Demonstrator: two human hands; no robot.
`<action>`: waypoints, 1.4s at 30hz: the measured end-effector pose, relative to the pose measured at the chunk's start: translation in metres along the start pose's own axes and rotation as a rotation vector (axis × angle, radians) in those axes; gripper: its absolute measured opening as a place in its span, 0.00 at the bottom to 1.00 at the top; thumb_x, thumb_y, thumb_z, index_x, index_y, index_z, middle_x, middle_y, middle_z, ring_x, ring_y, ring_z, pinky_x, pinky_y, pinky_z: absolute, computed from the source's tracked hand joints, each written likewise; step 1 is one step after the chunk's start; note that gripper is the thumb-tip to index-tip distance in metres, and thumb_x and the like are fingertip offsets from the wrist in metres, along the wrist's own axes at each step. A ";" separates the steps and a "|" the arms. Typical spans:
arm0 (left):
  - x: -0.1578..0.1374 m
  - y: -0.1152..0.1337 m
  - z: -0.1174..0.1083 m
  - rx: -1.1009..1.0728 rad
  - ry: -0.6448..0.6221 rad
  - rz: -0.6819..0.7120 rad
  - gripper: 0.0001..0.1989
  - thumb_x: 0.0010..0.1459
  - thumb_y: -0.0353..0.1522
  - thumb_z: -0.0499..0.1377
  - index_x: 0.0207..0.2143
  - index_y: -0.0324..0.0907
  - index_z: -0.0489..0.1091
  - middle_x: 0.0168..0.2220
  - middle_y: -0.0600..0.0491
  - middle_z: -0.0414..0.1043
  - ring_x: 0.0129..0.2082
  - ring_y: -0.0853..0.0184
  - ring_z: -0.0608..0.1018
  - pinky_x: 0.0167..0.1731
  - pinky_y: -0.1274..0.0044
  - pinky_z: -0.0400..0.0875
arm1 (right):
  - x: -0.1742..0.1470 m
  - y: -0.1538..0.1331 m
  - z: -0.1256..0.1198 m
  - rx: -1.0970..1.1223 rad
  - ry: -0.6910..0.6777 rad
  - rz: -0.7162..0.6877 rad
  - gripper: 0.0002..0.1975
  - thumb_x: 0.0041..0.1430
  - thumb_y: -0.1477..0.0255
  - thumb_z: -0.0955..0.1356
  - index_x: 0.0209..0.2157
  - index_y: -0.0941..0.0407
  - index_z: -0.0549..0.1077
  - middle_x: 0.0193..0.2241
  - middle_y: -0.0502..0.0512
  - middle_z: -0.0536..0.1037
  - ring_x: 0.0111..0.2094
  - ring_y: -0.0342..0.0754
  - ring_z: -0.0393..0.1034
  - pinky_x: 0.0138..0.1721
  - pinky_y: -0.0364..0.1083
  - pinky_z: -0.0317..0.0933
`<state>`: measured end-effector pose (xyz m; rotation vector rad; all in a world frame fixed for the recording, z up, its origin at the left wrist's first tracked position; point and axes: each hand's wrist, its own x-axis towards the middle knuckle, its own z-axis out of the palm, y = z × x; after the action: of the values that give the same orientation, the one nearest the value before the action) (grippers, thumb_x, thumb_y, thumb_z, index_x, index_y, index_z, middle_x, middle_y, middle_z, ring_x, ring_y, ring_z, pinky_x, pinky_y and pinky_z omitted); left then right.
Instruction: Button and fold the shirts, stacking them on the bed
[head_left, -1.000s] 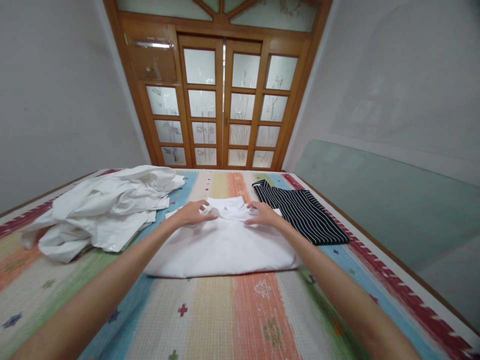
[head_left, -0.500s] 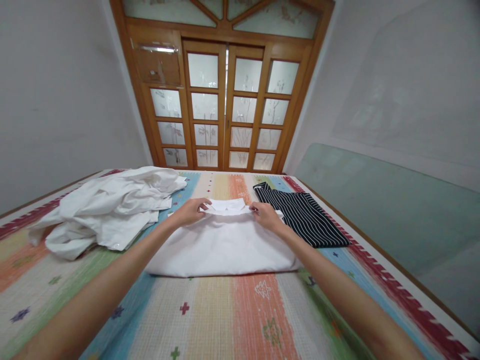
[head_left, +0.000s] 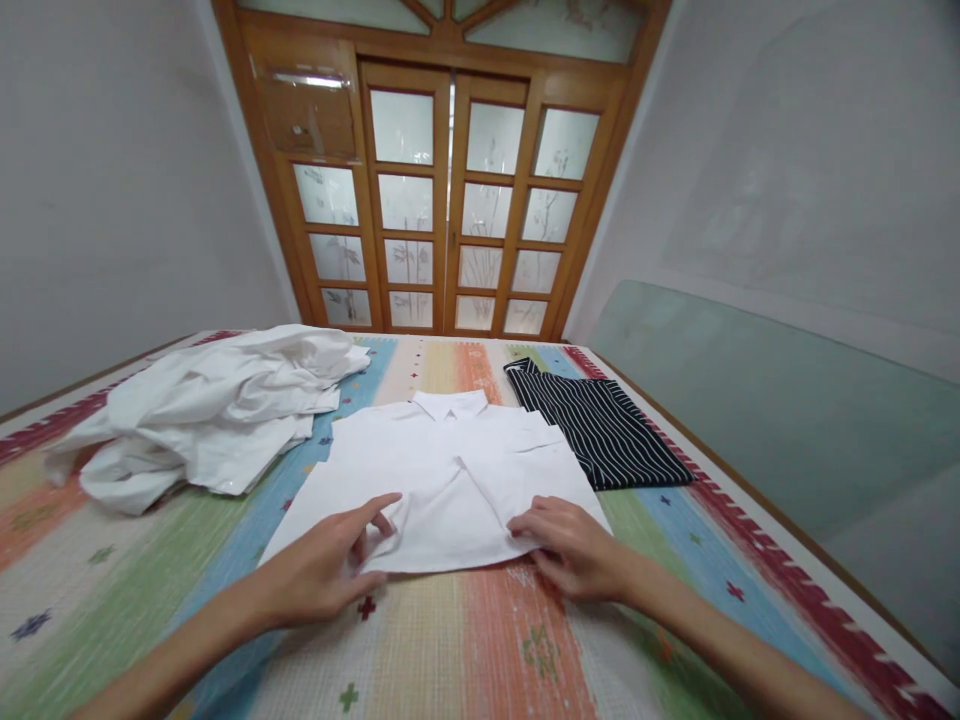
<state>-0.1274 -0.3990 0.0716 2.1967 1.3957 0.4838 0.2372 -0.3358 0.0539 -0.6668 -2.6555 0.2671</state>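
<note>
A white collared shirt (head_left: 442, 440), folded into a broad shape, lies front up with its collar at the far side. Creases run from its middle down towards both hands. At the near left part of the shirt, my left hand (head_left: 322, 565) is open, thumb held apart from the curled fingers, its fingertips at a raised wrinkle. My right hand (head_left: 574, 550) is closed on the near right edge, fingers bent over the cloth and thumb lower by the hem; its fingertips are partly hidden.
A loose heap of white clothing (head_left: 217, 410) lies on the left. On the right sits a folded black garment with white stripes (head_left: 600, 425). A colourful striped sheet (head_left: 405, 650) covers the surface. A pale green panel (head_left: 765, 410) stands along the right side, and wooden glazed doors (head_left: 450, 200) are behind.
Both hands have let go of the collar and moved back to the shirt's near edge. The collar, previously lifted and bent, now lies flat with the shirt front showing.
</note>
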 end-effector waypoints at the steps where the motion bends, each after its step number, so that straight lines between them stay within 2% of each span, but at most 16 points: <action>1: 0.002 0.000 0.005 -0.014 0.027 -0.049 0.35 0.53 0.39 0.61 0.63 0.45 0.56 0.42 0.51 0.76 0.32 0.67 0.75 0.38 0.74 0.69 | 0.001 -0.003 0.002 0.026 -0.003 0.043 0.19 0.49 0.81 0.65 0.44 0.56 0.71 0.34 0.56 0.76 0.36 0.50 0.69 0.39 0.48 0.62; 4: 0.012 -0.001 0.016 -0.100 0.152 -0.190 0.30 0.57 0.47 0.56 0.58 0.41 0.61 0.33 0.54 0.75 0.29 0.66 0.75 0.33 0.75 0.68 | 0.015 -0.009 0.003 0.172 0.048 0.314 0.15 0.52 0.74 0.67 0.44 0.56 0.69 0.34 0.56 0.76 0.33 0.49 0.70 0.37 0.47 0.62; 7: 0.024 -0.002 0.023 -0.200 0.240 -0.244 0.27 0.57 0.47 0.55 0.54 0.40 0.63 0.29 0.55 0.73 0.27 0.67 0.74 0.30 0.75 0.68 | 0.031 -0.004 0.003 0.266 0.147 0.642 0.09 0.59 0.67 0.65 0.40 0.55 0.66 0.33 0.55 0.77 0.30 0.48 0.71 0.36 0.47 0.62; 9: 0.029 -0.002 0.025 -0.271 0.270 -0.240 0.28 0.55 0.45 0.58 0.54 0.40 0.62 0.31 0.54 0.74 0.27 0.67 0.73 0.30 0.75 0.69 | 0.039 0.004 0.005 0.280 0.172 0.737 0.10 0.57 0.66 0.67 0.39 0.55 0.65 0.32 0.55 0.77 0.31 0.48 0.72 0.37 0.47 0.62; 12: 0.033 0.002 0.026 -0.337 0.321 -0.185 0.30 0.53 0.39 0.58 0.57 0.41 0.60 0.38 0.51 0.75 0.26 0.70 0.72 0.32 0.75 0.70 | 0.042 0.017 0.013 0.339 0.218 0.736 0.14 0.53 0.68 0.69 0.40 0.55 0.64 0.36 0.55 0.76 0.32 0.48 0.73 0.40 0.48 0.64; 14: 0.033 0.008 0.025 -0.283 0.315 -0.113 0.30 0.54 0.36 0.57 0.59 0.42 0.59 0.36 0.52 0.75 0.28 0.70 0.73 0.36 0.74 0.71 | 0.041 0.025 0.021 0.417 0.306 0.726 0.16 0.50 0.68 0.69 0.40 0.55 0.64 0.40 0.56 0.75 0.35 0.48 0.73 0.40 0.49 0.66; 17: 0.029 0.018 0.027 -0.191 0.204 0.028 0.28 0.58 0.33 0.55 0.61 0.44 0.58 0.33 0.54 0.75 0.35 0.67 0.76 0.43 0.72 0.70 | 0.038 0.033 0.031 0.560 0.474 0.763 0.21 0.47 0.67 0.70 0.42 0.54 0.63 0.46 0.59 0.71 0.41 0.50 0.74 0.42 0.50 0.68; 21: 0.024 0.025 0.038 -0.130 0.038 0.225 0.30 0.61 0.29 0.54 0.65 0.49 0.52 0.46 0.49 0.76 0.42 0.65 0.77 0.47 0.70 0.71 | 0.037 0.039 0.040 0.755 0.619 0.849 0.24 0.44 0.68 0.73 0.43 0.53 0.63 0.48 0.59 0.69 0.44 0.52 0.73 0.41 0.51 0.70; 23: 0.024 0.026 0.043 -0.036 0.014 0.301 0.27 0.61 0.28 0.54 0.62 0.48 0.58 0.47 0.48 0.76 0.45 0.63 0.76 0.48 0.68 0.70 | 0.038 0.042 0.044 0.858 0.678 0.874 0.24 0.45 0.68 0.73 0.43 0.51 0.63 0.48 0.59 0.69 0.43 0.52 0.73 0.37 0.50 0.72; 27: 0.027 0.025 0.051 0.105 0.059 0.398 0.20 0.61 0.26 0.53 0.56 0.45 0.65 0.49 0.46 0.74 0.49 0.61 0.73 0.49 0.67 0.70 | 0.043 0.043 0.048 0.951 0.763 0.872 0.23 0.44 0.70 0.73 0.42 0.50 0.63 0.42 0.56 0.72 0.35 0.48 0.74 0.32 0.47 0.71; 30: 0.031 0.022 0.052 0.157 0.164 0.376 0.18 0.60 0.26 0.54 0.52 0.44 0.67 0.54 0.46 0.72 0.52 0.59 0.71 0.52 0.64 0.69 | 0.049 0.037 0.049 1.011 0.801 0.884 0.24 0.41 0.70 0.75 0.40 0.50 0.63 0.37 0.53 0.74 0.31 0.48 0.74 0.28 0.45 0.69; 32: 0.032 0.020 0.053 0.169 0.212 0.331 0.15 0.60 0.27 0.56 0.49 0.44 0.69 0.53 0.46 0.72 0.53 0.58 0.71 0.52 0.62 0.69 | 0.053 0.028 0.049 1.097 0.788 0.922 0.27 0.38 0.69 0.76 0.40 0.51 0.63 0.32 0.51 0.75 0.28 0.47 0.73 0.25 0.44 0.67; 35: 0.032 0.021 0.053 0.150 0.204 0.307 0.15 0.59 0.28 0.57 0.49 0.44 0.69 0.53 0.46 0.72 0.53 0.58 0.71 0.53 0.62 0.69 | 0.062 0.012 0.048 1.182 0.709 0.921 0.30 0.37 0.66 0.77 0.42 0.52 0.63 0.26 0.47 0.76 0.23 0.46 0.71 0.23 0.43 0.63; 39: 0.030 0.026 0.055 0.114 0.137 0.322 0.16 0.58 0.26 0.56 0.49 0.44 0.69 0.55 0.46 0.71 0.54 0.59 0.71 0.54 0.63 0.68 | 0.071 -0.006 0.048 1.079 0.635 0.722 0.28 0.44 0.64 0.76 0.45 0.54 0.64 0.28 0.49 0.79 0.28 0.47 0.74 0.30 0.45 0.66; 42: 0.029 0.030 0.055 0.055 0.098 0.319 0.17 0.58 0.27 0.56 0.50 0.45 0.69 0.53 0.46 0.72 0.53 0.60 0.72 0.54 0.64 0.68 | 0.073 -0.016 0.047 0.872 0.499 0.535 0.19 0.52 0.68 0.72 0.45 0.54 0.67 0.30 0.51 0.80 0.32 0.47 0.75 0.36 0.46 0.66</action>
<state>-0.0639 -0.3956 0.0453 2.4837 1.1190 0.6802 0.1516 -0.3188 0.0389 -0.9406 -1.6048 1.1422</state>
